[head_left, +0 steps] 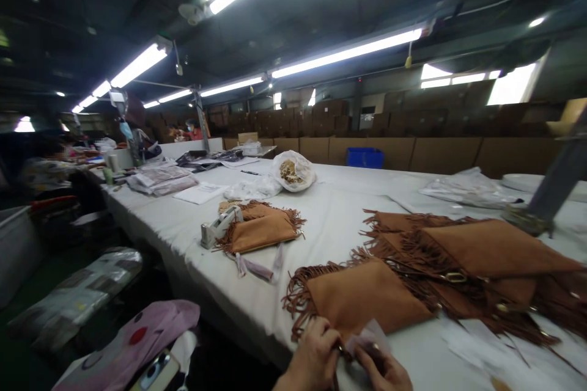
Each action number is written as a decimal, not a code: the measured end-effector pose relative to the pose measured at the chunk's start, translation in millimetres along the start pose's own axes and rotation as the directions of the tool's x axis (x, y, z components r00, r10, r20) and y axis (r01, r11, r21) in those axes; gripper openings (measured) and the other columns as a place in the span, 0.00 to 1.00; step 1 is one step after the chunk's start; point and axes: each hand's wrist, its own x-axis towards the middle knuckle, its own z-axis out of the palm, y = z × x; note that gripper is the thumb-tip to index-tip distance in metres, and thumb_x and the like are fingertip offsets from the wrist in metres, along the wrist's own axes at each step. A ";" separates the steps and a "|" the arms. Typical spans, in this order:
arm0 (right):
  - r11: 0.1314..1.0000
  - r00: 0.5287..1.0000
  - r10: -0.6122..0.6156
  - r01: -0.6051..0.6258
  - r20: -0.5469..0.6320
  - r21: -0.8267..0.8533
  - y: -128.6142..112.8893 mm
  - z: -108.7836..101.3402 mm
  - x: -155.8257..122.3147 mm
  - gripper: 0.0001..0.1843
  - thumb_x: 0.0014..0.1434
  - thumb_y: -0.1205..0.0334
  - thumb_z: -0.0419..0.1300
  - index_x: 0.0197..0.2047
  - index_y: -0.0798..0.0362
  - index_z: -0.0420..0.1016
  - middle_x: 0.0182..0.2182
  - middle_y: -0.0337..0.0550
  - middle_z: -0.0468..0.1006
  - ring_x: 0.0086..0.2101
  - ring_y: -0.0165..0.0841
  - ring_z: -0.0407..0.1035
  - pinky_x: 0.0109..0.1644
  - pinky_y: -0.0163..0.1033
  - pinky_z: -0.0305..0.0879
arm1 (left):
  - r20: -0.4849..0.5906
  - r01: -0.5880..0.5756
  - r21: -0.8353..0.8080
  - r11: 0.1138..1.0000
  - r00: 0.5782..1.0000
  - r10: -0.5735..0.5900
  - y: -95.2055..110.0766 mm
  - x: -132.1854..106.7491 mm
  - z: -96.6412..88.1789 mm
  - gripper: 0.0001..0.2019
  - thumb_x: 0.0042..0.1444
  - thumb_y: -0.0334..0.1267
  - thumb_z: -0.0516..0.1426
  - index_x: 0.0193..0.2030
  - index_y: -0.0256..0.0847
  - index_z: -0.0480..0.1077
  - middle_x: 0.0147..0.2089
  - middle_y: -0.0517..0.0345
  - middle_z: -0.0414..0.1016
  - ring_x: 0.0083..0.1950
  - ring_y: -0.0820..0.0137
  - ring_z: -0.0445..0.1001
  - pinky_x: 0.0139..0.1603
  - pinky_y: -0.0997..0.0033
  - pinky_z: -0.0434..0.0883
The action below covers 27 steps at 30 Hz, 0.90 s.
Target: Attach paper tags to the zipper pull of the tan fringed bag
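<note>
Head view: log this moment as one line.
left hand: by near edge of fringed tan bag; right hand: touching pale wrap; right side: more fringed bags; farther left: tape dispenser

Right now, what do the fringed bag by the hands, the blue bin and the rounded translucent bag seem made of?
Fringed bag: matte suede, leather or a lookalike, given its dull surface and limp strips.
Blue bin: probably smooth plastic, from its even colour.
Rounded translucent bag: apparently thin, glossy plastic, given its crinkles.

I can read no words, numbers or signs here. The paper (200, 193), nine o'clock from the view's centre, is too blurred.
</note>
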 end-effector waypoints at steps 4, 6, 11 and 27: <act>0.994 0.997 -0.069 0.070 -0.017 0.082 -11.8 14.8 -39.5 0.21 0.48 0.43 0.63 0.29 0.54 0.80 0.28 0.46 0.81 0.33 0.41 0.75 0.40 0.37 0.71 | 0.065 -0.040 -0.104 0.994 0.997 0.047 12.2 -17.9 -25.2 0.09 0.56 0.29 0.53 0.40 0.41 0.73 0.42 0.51 0.72 0.45 0.63 0.69 0.48 0.64 0.66; 0.988 0.994 -0.105 0.104 0.005 0.117 -12.8 26.3 -58.2 0.19 0.51 0.45 0.63 0.31 0.54 0.80 0.29 0.44 0.81 0.33 0.39 0.75 0.40 0.36 0.72 | 0.066 -0.019 -0.174 0.985 0.997 0.031 13.9 -33.3 -38.3 0.08 0.57 0.31 0.53 0.40 0.41 0.73 0.42 0.51 0.72 0.45 0.64 0.70 0.48 0.65 0.67; 0.901 0.904 -0.428 0.427 0.002 -0.075 3.2 52.6 -88.7 0.08 0.57 0.58 0.61 0.38 0.51 0.80 0.30 0.42 0.82 0.30 0.34 0.76 0.36 0.31 0.73 | -0.104 0.271 -0.354 0.895 0.940 -0.326 10.7 -86.2 -50.1 0.14 0.61 0.46 0.51 0.39 0.40 0.73 0.42 0.50 0.73 0.46 0.62 0.71 0.50 0.63 0.66; 0.793 0.833 -0.547 0.546 0.080 -0.269 38.1 54.9 -120.9 0.19 0.61 0.59 0.53 0.53 0.52 0.75 0.46 0.49 0.80 0.45 0.42 0.75 0.50 0.44 0.73 | 0.553 0.607 -0.794 0.027 0.740 -0.382 30.4 -110.1 -18.3 0.22 0.40 0.53 0.68 0.29 0.32 0.76 0.22 0.59 0.70 0.23 0.76 0.65 0.28 0.77 0.62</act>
